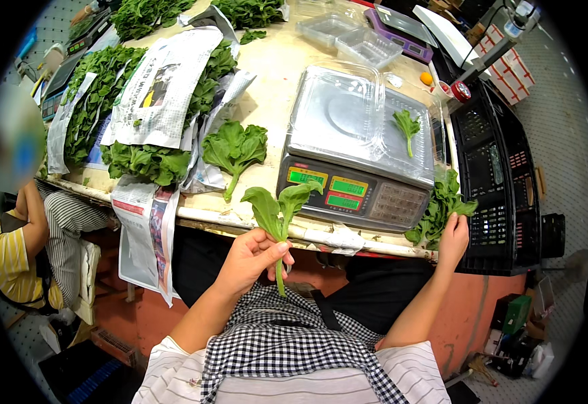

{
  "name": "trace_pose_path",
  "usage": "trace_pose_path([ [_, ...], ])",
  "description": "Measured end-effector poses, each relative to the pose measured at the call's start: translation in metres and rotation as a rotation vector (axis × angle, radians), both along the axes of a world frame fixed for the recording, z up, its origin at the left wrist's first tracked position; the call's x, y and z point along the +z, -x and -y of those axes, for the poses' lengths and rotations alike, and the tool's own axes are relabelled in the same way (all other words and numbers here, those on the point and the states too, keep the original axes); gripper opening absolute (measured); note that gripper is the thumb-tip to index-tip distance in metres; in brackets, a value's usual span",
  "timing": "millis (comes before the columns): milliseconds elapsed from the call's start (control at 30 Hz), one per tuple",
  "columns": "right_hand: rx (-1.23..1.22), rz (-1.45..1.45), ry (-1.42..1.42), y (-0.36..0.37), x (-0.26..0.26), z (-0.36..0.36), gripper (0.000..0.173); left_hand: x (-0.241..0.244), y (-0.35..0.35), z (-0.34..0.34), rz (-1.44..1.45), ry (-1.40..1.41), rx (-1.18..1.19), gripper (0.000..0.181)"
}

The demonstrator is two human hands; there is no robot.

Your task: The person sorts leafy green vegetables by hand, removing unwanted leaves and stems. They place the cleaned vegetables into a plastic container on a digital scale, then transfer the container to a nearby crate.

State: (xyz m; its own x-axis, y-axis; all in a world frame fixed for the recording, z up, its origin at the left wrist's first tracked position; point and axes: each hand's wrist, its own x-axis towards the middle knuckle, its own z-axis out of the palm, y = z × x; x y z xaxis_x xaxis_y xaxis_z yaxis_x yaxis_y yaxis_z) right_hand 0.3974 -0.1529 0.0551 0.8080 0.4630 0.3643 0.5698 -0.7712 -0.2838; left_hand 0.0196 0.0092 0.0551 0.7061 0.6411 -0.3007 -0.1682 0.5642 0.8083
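Note:
My left hand (253, 260) pinches the stem of a leafy green sprig (279, 207), held upright in front of the table edge. At the table's right front corner, my right hand (454, 242) has its fingertips on a leaf of a small pile of greens (428, 219). Between them stands a digital scale (349, 194) with lit displays. An open clear plastic clamshell box (342, 108) lies on its pan, and one small sprig (407, 129) rests in the right half. Left of the scale, a larger sprig (236, 146) lies on the table.
Newspaper-wrapped bundles of greens (155, 96) cover the table's left side. Behind the scale are clear plastic trays (367, 45) and a purple scale (400, 33). Black crates (496, 177) stand along the right edge. A person in a yellow striped top (16, 262) sits at left.

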Motion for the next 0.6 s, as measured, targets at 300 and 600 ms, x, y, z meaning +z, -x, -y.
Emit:
trace_pose_path([
  [300,0.467,-0.243,-0.372,0.106,0.046,-0.054,0.016,0.005,-0.011,0.003,-0.072,0.022,-0.086,0.016],
  [600,1.072,-0.441,-0.382,0.171,0.054,-0.123,0.029,0.010,-0.006,0.005,-0.027,0.073,-0.102,0.014],
])
